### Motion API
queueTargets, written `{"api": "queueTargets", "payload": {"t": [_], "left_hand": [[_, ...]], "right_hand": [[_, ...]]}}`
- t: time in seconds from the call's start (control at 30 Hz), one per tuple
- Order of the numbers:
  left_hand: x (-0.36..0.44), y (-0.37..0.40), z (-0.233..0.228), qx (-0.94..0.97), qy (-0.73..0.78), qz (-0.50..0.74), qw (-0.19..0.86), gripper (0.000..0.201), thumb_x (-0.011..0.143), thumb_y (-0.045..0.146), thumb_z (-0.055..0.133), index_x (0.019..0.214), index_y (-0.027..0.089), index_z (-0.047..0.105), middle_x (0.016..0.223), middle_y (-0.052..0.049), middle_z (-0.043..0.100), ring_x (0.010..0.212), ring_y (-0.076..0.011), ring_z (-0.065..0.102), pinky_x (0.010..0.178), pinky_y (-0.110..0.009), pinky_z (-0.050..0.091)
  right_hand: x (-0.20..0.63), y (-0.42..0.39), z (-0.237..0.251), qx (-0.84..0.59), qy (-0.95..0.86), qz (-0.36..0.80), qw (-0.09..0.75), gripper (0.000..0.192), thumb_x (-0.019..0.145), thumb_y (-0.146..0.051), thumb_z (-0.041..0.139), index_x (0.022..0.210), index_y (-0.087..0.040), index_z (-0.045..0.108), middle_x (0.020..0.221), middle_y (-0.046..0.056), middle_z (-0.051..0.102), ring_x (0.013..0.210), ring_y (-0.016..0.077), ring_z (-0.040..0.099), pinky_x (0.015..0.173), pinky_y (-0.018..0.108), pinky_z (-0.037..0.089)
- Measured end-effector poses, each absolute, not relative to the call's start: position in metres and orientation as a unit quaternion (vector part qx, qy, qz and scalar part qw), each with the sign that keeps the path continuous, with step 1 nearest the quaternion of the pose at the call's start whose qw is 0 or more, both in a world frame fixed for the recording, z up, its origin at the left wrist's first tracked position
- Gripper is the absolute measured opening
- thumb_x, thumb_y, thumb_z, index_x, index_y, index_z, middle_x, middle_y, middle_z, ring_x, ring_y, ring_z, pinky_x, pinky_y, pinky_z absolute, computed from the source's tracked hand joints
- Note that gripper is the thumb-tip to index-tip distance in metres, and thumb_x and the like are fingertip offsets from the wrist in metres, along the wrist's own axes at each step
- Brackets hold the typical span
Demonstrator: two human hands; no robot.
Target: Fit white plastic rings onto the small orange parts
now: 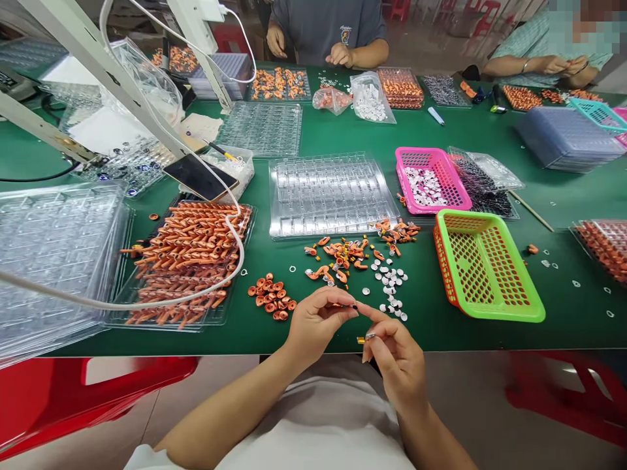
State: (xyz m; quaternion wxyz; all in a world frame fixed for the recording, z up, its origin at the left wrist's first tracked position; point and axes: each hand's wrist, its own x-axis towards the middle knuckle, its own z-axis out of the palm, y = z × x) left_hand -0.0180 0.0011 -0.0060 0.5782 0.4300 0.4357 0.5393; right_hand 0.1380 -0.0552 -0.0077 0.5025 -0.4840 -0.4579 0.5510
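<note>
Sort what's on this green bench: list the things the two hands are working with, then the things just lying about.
In hand or in reach:
- left hand and right hand, fingers pinching a tiny part between them
- loose orange pieces
- white discs
- orange rings

Lying about:
- green basket
- pink basket
- phone
- clear tray

Bare forearms, long nails on the right hand — white shirt below.

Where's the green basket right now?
In the head view, the green basket sits on the table's right side, just below the pink basket and right of the white discs.
</note>
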Motion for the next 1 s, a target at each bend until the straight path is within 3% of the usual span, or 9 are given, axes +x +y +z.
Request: {"api": "queueTargets", "payload": {"t": [0.07,0.13,0.27,0.57,0.77,1.0], "left_hand": [[-0.019,0.001,-0.006,0.435,0.426,0.541,0.58,0.011,0.071,0.012,0.08,0.078,0.019,0.076,0.081,-0.003,0.071,0.079,-0.0145,0.069,0.07,-0.023,0.059],[-0.021,0.0,-0.008,0.445,0.421,0.538,0.579,0.012,0.071,0.012,0.081,0.079,0.019,0.077,0.081,-0.003,0.073,0.078,-0.0148,0.069,0.071,-0.023,0.06],[-0.023,0.0,-0.012,0.467,0.432,0.527,0.563,0.011,0.074,0.015,0.08,0.084,0.02,0.078,0.082,-0.003,0.075,0.075,-0.0154,0.071,0.071,-0.024,0.061],[-0.026,-0.005,-0.01,0.51,0.455,0.499,0.532,0.018,0.079,0.02,0.077,0.096,0.019,0.077,0.088,-0.004,0.078,0.077,-0.0154,0.074,0.072,-0.022,0.061],[-0.033,-0.001,-0.009,0.551,0.433,0.475,0.532,0.013,0.079,0.019,0.076,0.092,0.018,0.075,0.085,-0.004,0.077,0.076,-0.0151,0.073,0.068,-0.021,0.06],[-0.041,0.006,-0.006,0.712,0.355,0.436,0.421,0.016,0.082,0.014,0.073,0.098,0.016,0.072,0.083,-0.007,0.077,0.073,-0.016,0.072,0.068,-0.025,0.058]], "right_hand": [[0.138,-0.052,-0.008,-0.456,-0.384,0.603,0.53,0.011,0.094,-0.023,0.058,0.083,-0.021,0.057,0.128,0.01,0.066,0.054,0.0074,0.057,0.054,0.025,0.048],[0.138,-0.049,-0.008,-0.43,-0.326,0.64,0.547,0.013,0.093,-0.023,0.06,0.081,-0.02,0.058,0.122,0.009,0.069,0.049,0.0051,0.054,0.05,0.022,0.045],[0.136,-0.046,-0.006,-0.407,-0.28,0.667,0.557,0.016,0.091,-0.024,0.064,0.077,-0.019,0.059,0.116,0.009,0.072,0.047,0.0045,0.054,0.045,0.02,0.041],[0.127,-0.055,-0.005,-0.432,-0.33,0.632,0.552,0.011,0.095,-0.022,0.06,0.084,-0.02,0.059,0.127,0.01,0.066,0.052,0.0049,0.059,0.054,0.023,0.049],[0.131,-0.051,-0.005,-0.411,-0.367,0.634,0.543,0.01,0.095,-0.022,0.06,0.085,-0.021,0.059,0.12,0.008,0.068,0.053,0.0061,0.058,0.053,0.024,0.05],[0.142,-0.041,-0.005,-0.42,-0.381,0.654,0.5,0.011,0.094,-0.022,0.059,0.084,-0.02,0.06,0.111,0.006,0.069,0.054,0.0064,0.056,0.053,0.023,0.049]]}}
